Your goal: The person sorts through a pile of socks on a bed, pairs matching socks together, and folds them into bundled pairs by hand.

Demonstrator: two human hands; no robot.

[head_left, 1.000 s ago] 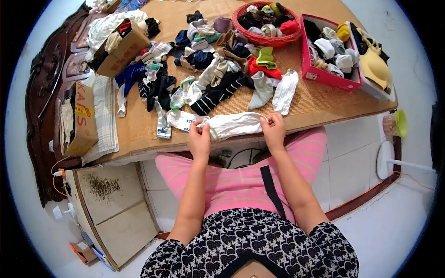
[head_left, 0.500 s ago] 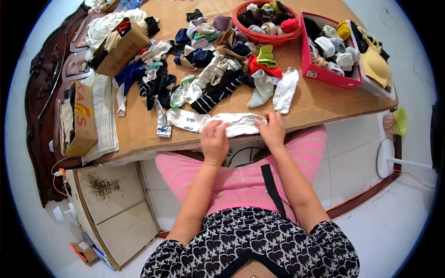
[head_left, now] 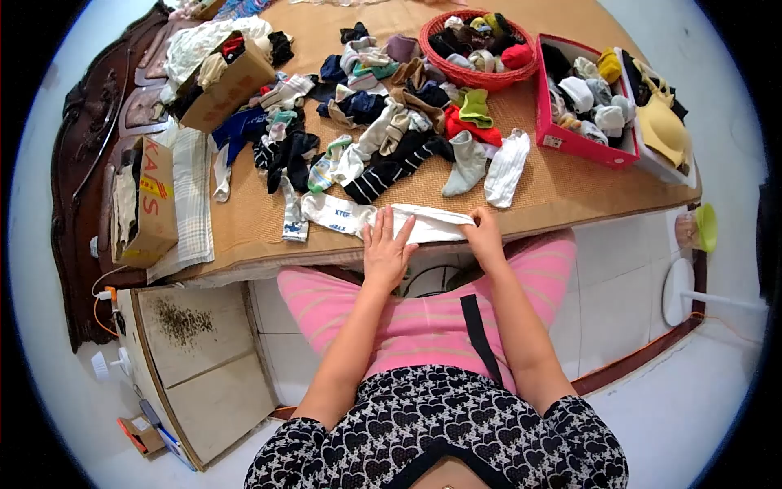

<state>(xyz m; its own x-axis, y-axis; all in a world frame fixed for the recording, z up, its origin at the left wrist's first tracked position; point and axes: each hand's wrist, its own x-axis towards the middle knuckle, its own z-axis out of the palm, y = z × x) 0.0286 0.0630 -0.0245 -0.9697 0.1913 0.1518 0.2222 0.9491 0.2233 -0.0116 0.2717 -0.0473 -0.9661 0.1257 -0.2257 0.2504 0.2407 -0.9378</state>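
Note:
A long white sock [head_left: 432, 225] with blue XTEP lettering towards its left part lies stretched along the bed's near edge. My left hand [head_left: 387, 251] rests flat on its middle, fingers spread. At the sock's right end my right hand [head_left: 485, 237] pinches the fabric between thumb and fingers. Left of this sock lies a small white-and-blue sock [head_left: 294, 216]. A white ribbed sock [head_left: 507, 169] and a pale grey sock [head_left: 463, 165] lie just beyond my right hand. Past my left hand is a black striped sock [head_left: 397, 169], at the front of a loose sock pile.
Back right stand a red basket [head_left: 481, 79] of socks, a pink box [head_left: 585, 148] of socks and a white bin with a beige bra [head_left: 664, 130]. Two cardboard boxes [head_left: 157, 208] of clothing stand left, by a carved headboard [head_left: 90, 106]. A checked cloth [head_left: 189, 191] lies there.
My left hand has opened from a curled pose and now lies flat on the sock. The right end of the sock is pulled narrower and straighter by my right hand. The view has shifted slightly.

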